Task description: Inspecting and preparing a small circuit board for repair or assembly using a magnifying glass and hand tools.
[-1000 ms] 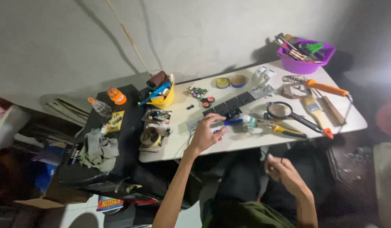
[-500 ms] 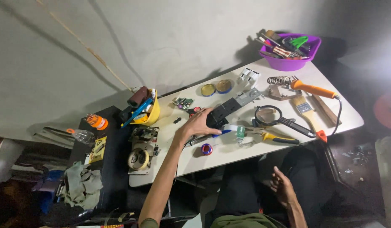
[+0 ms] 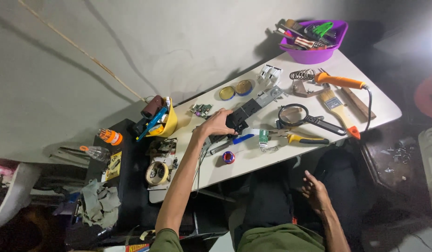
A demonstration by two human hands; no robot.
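The left hand (image 3: pixel 219 124) has its fingers wrapped round a long black power strip (image 3: pixel 241 115) lying mid-table (image 3: pixel 272 156) beside a magnifying glass (image 3: pixel 293 115), while the right hand (image 3: pixel 315 192) hangs loose-fingered, holding nothing, over the lap.

Matt white table (image 3: pixel 253 163); glossy purple plastic bowl (image 3: pixel 314 53); wooden-handled brush (image 3: pixel 338 108).

Single head cam, high above, facing down at table (image 3: pixel 253 163), wide, far

black device (image 3: pixel 241 117): near end covered by the left hand (image 3: pixel 217 125); grip cannot be judged.
purple tub (image 3: pixel 314 49): tangled tools inside cannot be told apart.
green shirt (image 3: pixel 279 239): cut off by the bottom edge.
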